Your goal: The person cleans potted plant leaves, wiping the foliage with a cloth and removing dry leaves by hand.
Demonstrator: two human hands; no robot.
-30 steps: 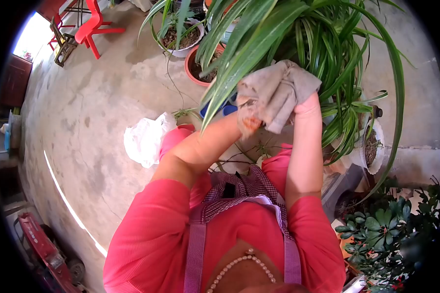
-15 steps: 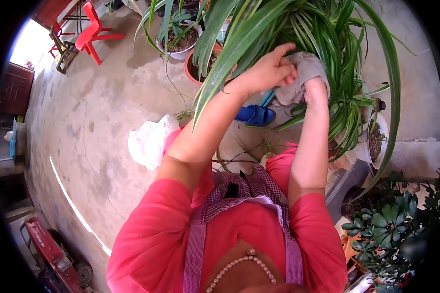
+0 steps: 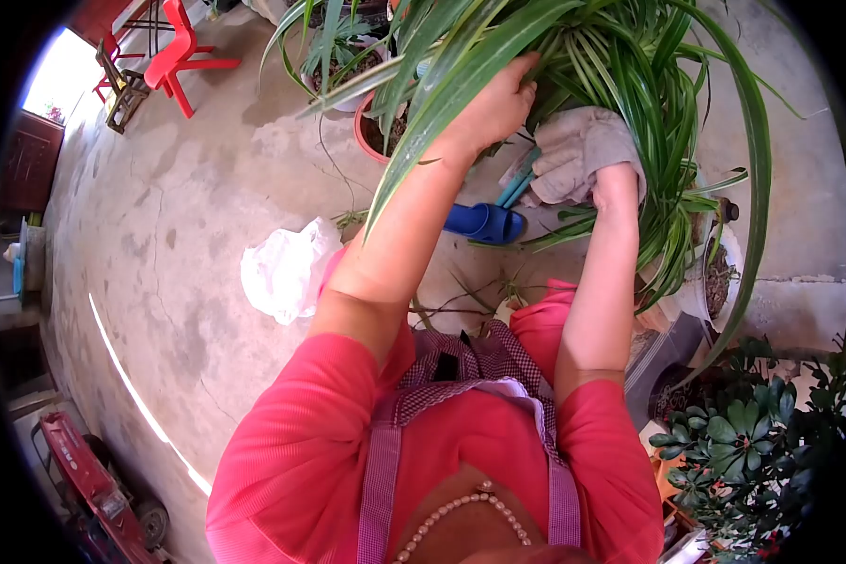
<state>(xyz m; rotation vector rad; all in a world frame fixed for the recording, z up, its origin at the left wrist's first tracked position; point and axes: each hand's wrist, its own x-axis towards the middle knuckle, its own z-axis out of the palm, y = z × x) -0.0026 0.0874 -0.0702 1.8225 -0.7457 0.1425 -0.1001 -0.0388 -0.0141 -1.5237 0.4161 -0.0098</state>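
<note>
A large spider plant (image 3: 620, 56) with long striped leaves fills the top of the view. My left hand (image 3: 503, 99) reaches in among its leaves. The fingers are curled in and closed at the base of a leaf, and part of the hand is behind a broad leaf. A crumpled grey cloth (image 3: 583, 141) covers my right hand (image 3: 617, 183), leaving mainly the wrist in sight. The cloth lies against the hanging leaves on the plant's near side, and the fingers under it are hidden.
Below the plant, a blue slipper (image 3: 484, 223) shows on the concrete floor (image 3: 179, 244). A white plastic bag (image 3: 287, 273) lies left of my arm. Potted plants stand behind and a leafy shrub (image 3: 738, 442) at right. Red chairs (image 3: 180, 61) and a red machine (image 3: 94, 479) are at left.
My left hand has moved up and left, away from the grey cloth and into the leaves, its fingers now curled. The right hand with the cloth has shifted slightly right and down.
</note>
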